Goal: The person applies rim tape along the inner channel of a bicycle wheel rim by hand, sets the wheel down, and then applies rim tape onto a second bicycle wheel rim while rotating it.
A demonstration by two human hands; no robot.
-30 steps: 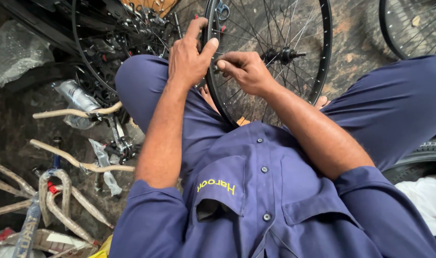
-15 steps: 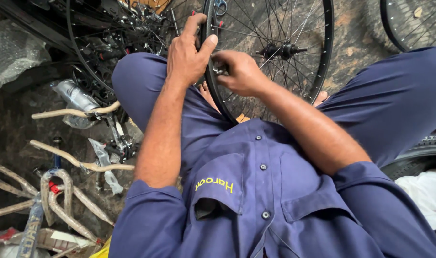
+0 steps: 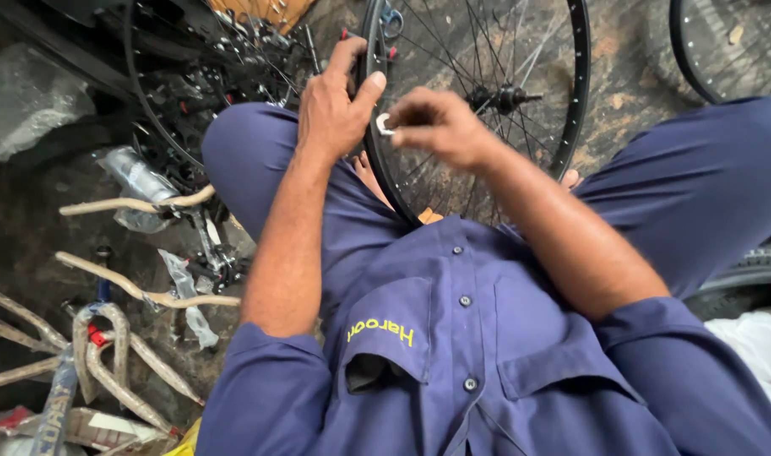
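Black wheel rim is gripped by the left hand; right hand pinches a small silver part beside it.

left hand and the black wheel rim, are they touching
Touching. The head view shows the left hand wrapped over the black wheel rim, thumb and fingers on either side of it.

Both hands on black wheel rim (spoked)
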